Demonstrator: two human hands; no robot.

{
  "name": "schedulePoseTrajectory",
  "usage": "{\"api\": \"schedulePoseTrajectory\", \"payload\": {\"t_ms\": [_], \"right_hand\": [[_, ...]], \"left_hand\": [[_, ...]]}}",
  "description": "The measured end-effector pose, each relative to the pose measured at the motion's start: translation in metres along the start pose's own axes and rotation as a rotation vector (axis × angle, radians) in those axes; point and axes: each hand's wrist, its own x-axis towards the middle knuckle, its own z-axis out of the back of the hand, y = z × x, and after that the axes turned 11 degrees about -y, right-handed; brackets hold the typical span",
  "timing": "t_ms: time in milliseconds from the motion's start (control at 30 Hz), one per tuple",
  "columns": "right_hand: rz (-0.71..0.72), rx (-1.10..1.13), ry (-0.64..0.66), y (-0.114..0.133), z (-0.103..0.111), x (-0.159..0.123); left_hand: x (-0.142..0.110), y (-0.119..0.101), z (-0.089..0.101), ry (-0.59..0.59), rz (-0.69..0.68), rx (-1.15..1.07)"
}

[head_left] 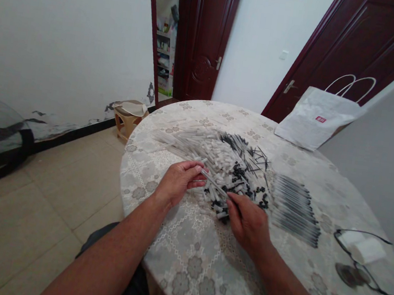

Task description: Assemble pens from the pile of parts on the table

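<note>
Slim translucent plastic tube (215, 183), pinched by your left hand (178, 180) and right hand (249, 221): likely light, stiff; grip its ends!

Wht bag (312, 121), blk specs (356, 264), stool (128, 121)

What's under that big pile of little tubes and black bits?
The flowery tablecloth shows around the edges of the pile. Whatever lies beneath its middle is covered, so that can't be seen.

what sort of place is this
Probably a room in a home: a round table with a patterned tablecloth, a panelled wooden door and a plastic stool by the wall suggest it.
</note>
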Motion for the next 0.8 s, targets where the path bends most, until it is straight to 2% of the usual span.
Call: {"api": "schedulePoseTrajectory", "payload": {"t_ms": [133,200,267,367,433,533,633,733,800], "right_hand": [[-0.478,0.196,0.112,0.005,0.000,-0.001],[-0.735,0.370,0.156,0.004,-0.001,-0.001],[-0.934,0.553,0.170,0.001,-0.004,-0.001],[-1.131,0.731,0.163,-0.001,-0.008,0.002],[-1.183,0.778,0.171,0.000,-0.010,0.004],[-1.094,0.738,0.255,0.002,-0.009,0.009],[-0.819,0.540,0.290,0.002,-0.005,0.014],[-0.522,0.338,0.263,0.001,0.001,0.018],[-0.390,0.260,0.273,0.001,0.006,0.020]], "left_hand": [[0.000,-0.001,0.001,0.015,-0.006,0.028],[-0.001,-0.002,0.001,0.029,-0.014,0.041],[-0.001,-0.002,0.001,0.049,-0.016,0.058],[-0.002,-0.002,-0.001,0.050,-0.025,0.080],[-0.002,-0.002,-0.002,0.028,-0.043,0.089],[-0.002,-0.003,-0.003,-0.009,-0.055,0.090],[-0.001,-0.004,-0.003,0.007,-0.080,0.140],[-0.004,-0.001,-0.005,0.135,-0.085,0.315],[-0.008,0.002,-0.008,0.234,-0.101,0.451]]}}
